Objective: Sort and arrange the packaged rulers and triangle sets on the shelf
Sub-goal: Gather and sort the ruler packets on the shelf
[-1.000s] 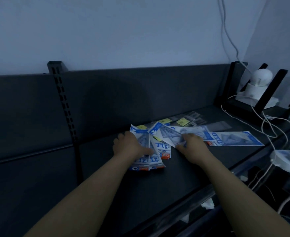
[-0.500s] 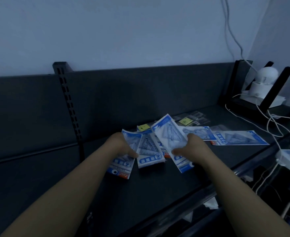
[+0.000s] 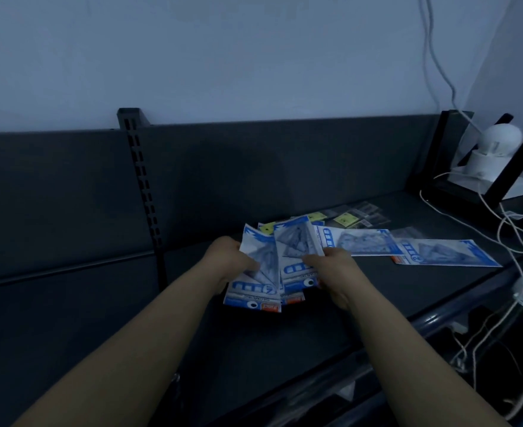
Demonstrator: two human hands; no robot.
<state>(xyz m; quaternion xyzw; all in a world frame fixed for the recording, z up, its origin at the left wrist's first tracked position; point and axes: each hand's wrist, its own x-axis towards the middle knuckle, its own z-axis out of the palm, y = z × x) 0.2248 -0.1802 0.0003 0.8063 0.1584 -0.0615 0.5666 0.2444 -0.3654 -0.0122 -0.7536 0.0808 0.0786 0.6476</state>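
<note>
At the far left of the frame we see the dark back panel and its slotted upright (image 3: 140,177), which rises to the pale wall in the upper half. Below it the dark shelf (image 3: 254,343) spreads across the lower middle.

Our left hand (image 3: 231,261), just left of centre, is closed on a blue-and-white triangle-set packet (image 3: 255,274): the thumb lies across the packet's face and the fingers are behind it, out of sight. The packet stands tilted, its lower edge toward us. Overlapping its right edge is a second packet (image 3: 295,257), pinched at its right side by our right hand (image 3: 335,269), thumb on the front. A further packet edge shows between and under these two, but we cannot tell which hand carries it, nor whether the lower edges touch the shelf.

Behind the held packets, toward the back panel, lie clear sleeves with yellow labels (image 3: 345,218), flat on the shelf; what is in them is too dim to tell.

Right of our right hand a third blue packet (image 3: 358,241) lies flat, and just beside it, overlapping its end, a fourth packet (image 3: 445,257) lies flat near the shelf's front edge.

At the upper right a white round device (image 3: 496,149) sits between black brackets, and white cables (image 3: 513,232) trail from it down the right edge of the frame.
</note>
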